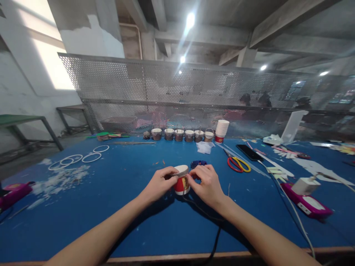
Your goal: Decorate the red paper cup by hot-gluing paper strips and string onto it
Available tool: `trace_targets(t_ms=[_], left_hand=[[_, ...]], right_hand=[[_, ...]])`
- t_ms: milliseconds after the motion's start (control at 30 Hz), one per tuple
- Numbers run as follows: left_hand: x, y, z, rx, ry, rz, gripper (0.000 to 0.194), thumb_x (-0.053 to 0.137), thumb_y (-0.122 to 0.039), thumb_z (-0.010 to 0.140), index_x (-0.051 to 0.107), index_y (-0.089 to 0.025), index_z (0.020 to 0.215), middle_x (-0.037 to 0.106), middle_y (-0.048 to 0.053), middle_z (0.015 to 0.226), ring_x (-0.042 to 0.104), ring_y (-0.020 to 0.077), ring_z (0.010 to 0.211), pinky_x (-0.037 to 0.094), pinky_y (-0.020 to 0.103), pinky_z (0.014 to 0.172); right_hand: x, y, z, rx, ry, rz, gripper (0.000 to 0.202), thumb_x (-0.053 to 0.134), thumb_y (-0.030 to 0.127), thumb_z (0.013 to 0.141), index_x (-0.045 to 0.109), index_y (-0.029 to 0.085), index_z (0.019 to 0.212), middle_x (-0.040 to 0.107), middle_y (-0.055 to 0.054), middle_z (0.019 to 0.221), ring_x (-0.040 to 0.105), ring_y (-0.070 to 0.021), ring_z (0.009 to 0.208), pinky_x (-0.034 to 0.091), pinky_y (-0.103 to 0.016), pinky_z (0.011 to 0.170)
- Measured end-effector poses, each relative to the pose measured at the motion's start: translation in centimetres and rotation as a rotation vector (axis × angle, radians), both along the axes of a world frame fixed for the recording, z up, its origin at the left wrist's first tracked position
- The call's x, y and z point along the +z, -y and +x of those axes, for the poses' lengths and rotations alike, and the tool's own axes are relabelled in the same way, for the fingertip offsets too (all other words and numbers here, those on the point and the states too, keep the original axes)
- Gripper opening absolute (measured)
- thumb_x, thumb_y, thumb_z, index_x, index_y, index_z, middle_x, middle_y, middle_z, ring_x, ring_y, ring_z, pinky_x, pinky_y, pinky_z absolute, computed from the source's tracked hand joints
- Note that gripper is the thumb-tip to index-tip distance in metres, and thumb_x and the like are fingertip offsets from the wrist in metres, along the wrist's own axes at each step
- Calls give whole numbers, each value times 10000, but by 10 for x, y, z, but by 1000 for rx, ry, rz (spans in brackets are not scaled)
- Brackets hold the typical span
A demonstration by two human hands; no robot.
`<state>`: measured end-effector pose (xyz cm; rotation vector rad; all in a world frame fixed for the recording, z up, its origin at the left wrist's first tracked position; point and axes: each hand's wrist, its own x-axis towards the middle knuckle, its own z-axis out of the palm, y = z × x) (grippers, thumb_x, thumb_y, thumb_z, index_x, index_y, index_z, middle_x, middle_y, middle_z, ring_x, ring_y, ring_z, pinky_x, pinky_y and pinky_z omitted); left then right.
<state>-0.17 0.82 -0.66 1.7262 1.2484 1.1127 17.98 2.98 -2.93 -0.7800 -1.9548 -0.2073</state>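
A red and white paper cup point(182, 184) stands near the middle of the blue table, with a grey-brown band around its upper part. My left hand point(163, 181) pinches the band and rim at the cup's left side. On the right side, the bent fingers of my right hand point(204, 181) press at the band; anything between their tips is too small to make out. A dark blue object point(198, 164) lies just behind my right hand. A dark cord runs from near the cup's base toward the table's front edge.
Several wrapped cups point(179, 135) line the back beside a cup stack point(222, 129). Scissors point(239, 164), a phone point(249, 152) and a magenta power strip point(307, 201) lie right. White rings point(91, 157) and scraps point(65, 180) lie left, near another magenta object point(16, 195).
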Motion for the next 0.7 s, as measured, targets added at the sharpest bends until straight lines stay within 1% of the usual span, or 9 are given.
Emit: trace_targets(t_ms=[100, 200, 300, 367, 433, 500, 533, 600, 700], left_hand=[[2, 0, -1, 13, 36, -21, 169, 536, -289, 678, 649, -169, 713, 550, -23, 563, 441, 104, 479, 359, 232, 479], [4, 0, -2, 27, 73, -30, 154, 557, -291, 671, 645, -170, 706, 535, -33, 515, 433, 98, 454, 351, 227, 469], [5, 0, -2, 61, 121, -64, 148, 584, -311, 686, 630, -171, 692, 533, -33, 453, 454, 101, 423, 365, 226, 459], [5, -2, -3, 95, 168, -93, 172, 602, -337, 701, 630, -170, 730, 571, -15, 453, 484, 109, 412, 383, 227, 445], [3, -4, -5, 119, 215, -108, 211, 615, -361, 717, 635, -164, 791, 621, 9, 490, 517, 116, 417, 395, 224, 428], [2, -7, -8, 130, 241, -119, 246, 623, -372, 725, 636, -155, 841, 650, 25, 520, 541, 121, 426, 396, 217, 415], [1, -8, -9, 133, 247, -127, 260, 627, -373, 726, 636, -151, 859, 652, 27, 520, 549, 123, 430, 394, 213, 410], [-1, -11, -10, 142, 249, -140, 280, 630, -375, 728, 635, -145, 888, 644, 24, 502, 541, 120, 413, 383, 208, 399], [-3, -13, -11, 141, 247, -141, 272, 633, -371, 728, 641, -139, 870, 639, 24, 495, 517, 107, 396, 387, 212, 409]], right_hand=[[4, -1, 4, -3, -22, -43, 240, 518, 235, 924, 581, 188, 697, 625, 3, 654, 553, -134, 617, 344, -301, 682], [9, -7, 12, -44, -85, -55, 204, 496, 253, 924, 594, 191, 756, 631, -13, 695, 568, -156, 669, 362, -313, 702], [14, -21, 30, -101, -170, -104, 196, 502, 343, 902, 609, 182, 872, 649, -54, 794, 583, -198, 747, 405, -344, 736], [17, -32, 47, -109, -202, -258, 286, 540, 430, 861, 605, 172, 967, 661, -87, 896, 599, -221, 802, 445, -358, 743], [19, -42, 63, -90, -171, -508, 391, 598, 487, 810, 601, 167, 1036, 675, -111, 980, 626, -229, 834, 478, -353, 724], [18, -49, 75, -46, -56, -732, 424, 662, 495, 761, 623, 166, 1026, 695, -125, 1001, 651, -236, 844, 494, -347, 715], [16, -50, 78, -25, 11, -804, 410, 688, 485, 740, 641, 165, 992, 706, -126, 983, 659, -238, 834, 496, -345, 710], [11, -51, 75, -6, 101, -870, 343, 720, 446, 710, 664, 164, 896, 721, -115, 908, 662, -237, 780, 491, -338, 680], [-2, -50, 57, -21, 60, -885, 211, 706, 353, 700, 657, 167, 787, 705, -62, 741, 637, -213, 670, 463, -308, 605]])
